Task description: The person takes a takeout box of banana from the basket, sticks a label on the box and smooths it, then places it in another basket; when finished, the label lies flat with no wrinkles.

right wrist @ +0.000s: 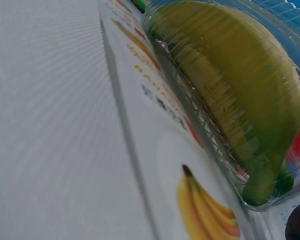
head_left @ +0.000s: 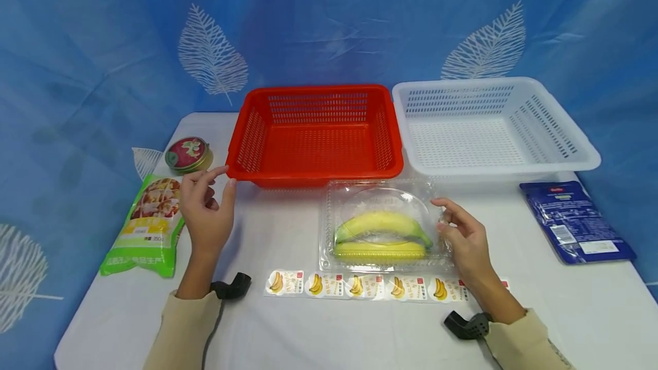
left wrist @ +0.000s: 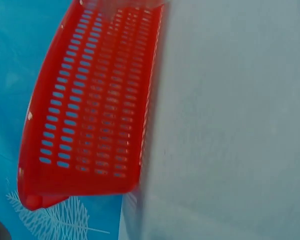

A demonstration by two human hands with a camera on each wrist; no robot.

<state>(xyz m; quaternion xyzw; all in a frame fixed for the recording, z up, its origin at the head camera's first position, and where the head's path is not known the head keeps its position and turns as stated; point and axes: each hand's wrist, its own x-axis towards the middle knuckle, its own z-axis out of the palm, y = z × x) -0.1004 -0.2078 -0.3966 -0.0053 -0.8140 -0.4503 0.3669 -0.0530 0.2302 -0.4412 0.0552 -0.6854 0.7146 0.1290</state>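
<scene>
A clear plastic clamshell box [head_left: 396, 201] with a banana [head_left: 382, 222] and a second yellow fruit in front of it lies on the white table. At the box's right edge my right hand [head_left: 470, 244] holds the rim with bent fingers and thumb; in the right wrist view only a dark fingertip [right wrist: 298, 227] shows beside the box's end. My left hand [head_left: 208, 213] is raised, fingers loosely bent around nothing. It is beside the front left corner of the red basket [head_left: 313, 179], overlapping the edge of a green food bag [head_left: 146, 227]. A strip of banana stickers [head_left: 365, 286] lies before the box.
A white basket [head_left: 504, 173] stands right of the red one, both against the blue backdrop. The round tin [head_left: 187, 155] sits behind the green bag at the left. On the right lies a dark blue pouch [head_left: 576, 221]. The white table [head_left: 329, 336] extends in front.
</scene>
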